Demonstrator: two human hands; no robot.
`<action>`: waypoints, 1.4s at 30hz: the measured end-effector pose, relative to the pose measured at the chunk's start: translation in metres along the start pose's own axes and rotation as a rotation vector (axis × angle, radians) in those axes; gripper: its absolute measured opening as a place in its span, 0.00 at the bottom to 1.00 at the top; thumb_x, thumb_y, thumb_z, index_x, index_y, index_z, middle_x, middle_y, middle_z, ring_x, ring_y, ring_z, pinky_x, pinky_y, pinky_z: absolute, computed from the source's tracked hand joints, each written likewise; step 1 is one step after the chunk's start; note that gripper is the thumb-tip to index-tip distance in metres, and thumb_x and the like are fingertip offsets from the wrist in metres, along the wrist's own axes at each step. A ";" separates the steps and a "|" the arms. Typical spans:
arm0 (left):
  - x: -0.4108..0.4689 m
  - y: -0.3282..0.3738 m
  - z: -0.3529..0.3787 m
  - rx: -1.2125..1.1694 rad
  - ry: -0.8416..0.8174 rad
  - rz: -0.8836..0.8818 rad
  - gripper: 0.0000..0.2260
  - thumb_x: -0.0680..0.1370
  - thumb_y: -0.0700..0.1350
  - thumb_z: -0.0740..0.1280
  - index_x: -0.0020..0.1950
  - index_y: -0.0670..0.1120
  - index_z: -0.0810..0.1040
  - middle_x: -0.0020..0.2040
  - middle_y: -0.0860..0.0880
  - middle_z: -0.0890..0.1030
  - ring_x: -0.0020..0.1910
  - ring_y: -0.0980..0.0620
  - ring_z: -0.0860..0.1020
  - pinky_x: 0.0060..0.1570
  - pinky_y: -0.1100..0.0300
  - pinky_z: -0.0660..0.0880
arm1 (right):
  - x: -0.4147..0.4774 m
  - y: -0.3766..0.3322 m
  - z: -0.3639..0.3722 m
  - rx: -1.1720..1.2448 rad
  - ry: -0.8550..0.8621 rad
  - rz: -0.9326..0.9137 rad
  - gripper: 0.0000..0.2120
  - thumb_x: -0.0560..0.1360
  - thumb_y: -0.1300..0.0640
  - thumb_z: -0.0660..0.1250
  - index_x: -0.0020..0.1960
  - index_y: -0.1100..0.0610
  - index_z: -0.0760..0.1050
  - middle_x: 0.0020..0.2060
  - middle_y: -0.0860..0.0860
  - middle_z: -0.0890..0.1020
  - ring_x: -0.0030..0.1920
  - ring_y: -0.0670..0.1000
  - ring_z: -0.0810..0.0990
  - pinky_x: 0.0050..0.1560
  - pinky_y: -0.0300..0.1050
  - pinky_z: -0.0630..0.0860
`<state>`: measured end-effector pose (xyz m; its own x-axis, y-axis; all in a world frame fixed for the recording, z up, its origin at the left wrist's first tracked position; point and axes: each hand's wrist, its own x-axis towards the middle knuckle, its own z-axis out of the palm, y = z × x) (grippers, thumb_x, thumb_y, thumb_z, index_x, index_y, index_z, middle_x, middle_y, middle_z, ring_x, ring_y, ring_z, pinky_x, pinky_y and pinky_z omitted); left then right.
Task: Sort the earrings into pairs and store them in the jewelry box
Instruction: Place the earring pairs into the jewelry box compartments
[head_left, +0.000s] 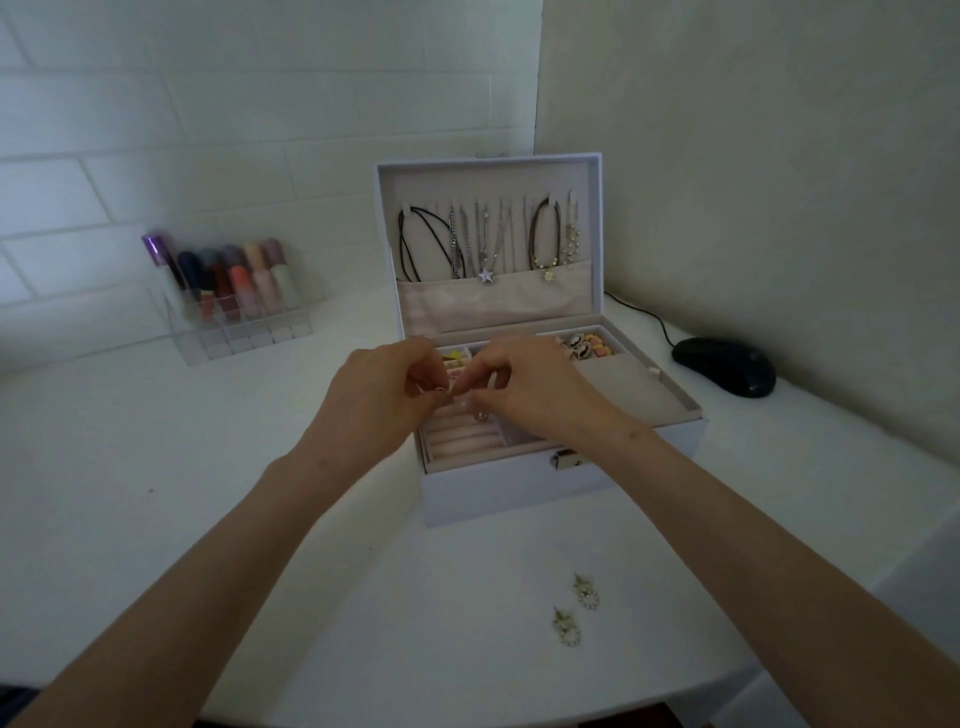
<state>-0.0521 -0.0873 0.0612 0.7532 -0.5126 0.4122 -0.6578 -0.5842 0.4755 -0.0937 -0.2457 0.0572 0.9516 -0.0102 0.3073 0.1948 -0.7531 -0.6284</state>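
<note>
The white jewelry box (519, 488) stands open on the table, its lid upright with necklaces (483, 244) hanging inside. My left hand (379, 389) and my right hand (530, 384) meet over the box's padded ring rolls (462, 439). Their fingertips pinch a small earring (457, 392) between them; a tiny silver piece dangles just below at the fingers. It is too small to see in detail. Two matching gold drop earrings lie on the table in front of the box, one (587, 592) slightly behind the other (567, 627).
A clear organizer with lipsticks (234, 291) stands at the back left. A black computer mouse (724, 366) with its cable lies right of the box. Small colourful items (587, 345) fill the box's rear compartments. The table's front edge curves away at the lower right.
</note>
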 end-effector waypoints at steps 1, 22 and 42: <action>0.000 0.000 0.000 -0.005 0.007 -0.008 0.04 0.70 0.41 0.72 0.42 0.46 0.79 0.36 0.55 0.78 0.36 0.57 0.76 0.40 0.64 0.71 | 0.001 -0.002 0.001 -0.015 -0.017 -0.009 0.04 0.68 0.57 0.74 0.42 0.52 0.83 0.29 0.39 0.75 0.30 0.37 0.72 0.38 0.35 0.69; -0.006 0.002 -0.004 0.103 -0.045 -0.047 0.04 0.70 0.42 0.72 0.42 0.50 0.81 0.40 0.52 0.81 0.44 0.51 0.78 0.44 0.59 0.71 | 0.011 -0.009 0.008 -0.264 -0.052 -0.091 0.04 0.66 0.59 0.72 0.35 0.54 0.78 0.35 0.48 0.78 0.40 0.50 0.75 0.44 0.50 0.74; -0.008 0.006 -0.004 0.221 -0.118 -0.037 0.04 0.72 0.49 0.70 0.43 0.50 0.82 0.44 0.50 0.81 0.46 0.49 0.77 0.46 0.57 0.71 | 0.000 -0.005 -0.001 -0.430 -0.059 -0.271 0.09 0.71 0.60 0.66 0.45 0.51 0.84 0.40 0.54 0.78 0.44 0.54 0.75 0.44 0.40 0.56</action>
<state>-0.0619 -0.0846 0.0642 0.7798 -0.5506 0.2978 -0.6241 -0.7208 0.3016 -0.0954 -0.2422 0.0612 0.8948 0.2506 0.3696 0.3325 -0.9264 -0.1767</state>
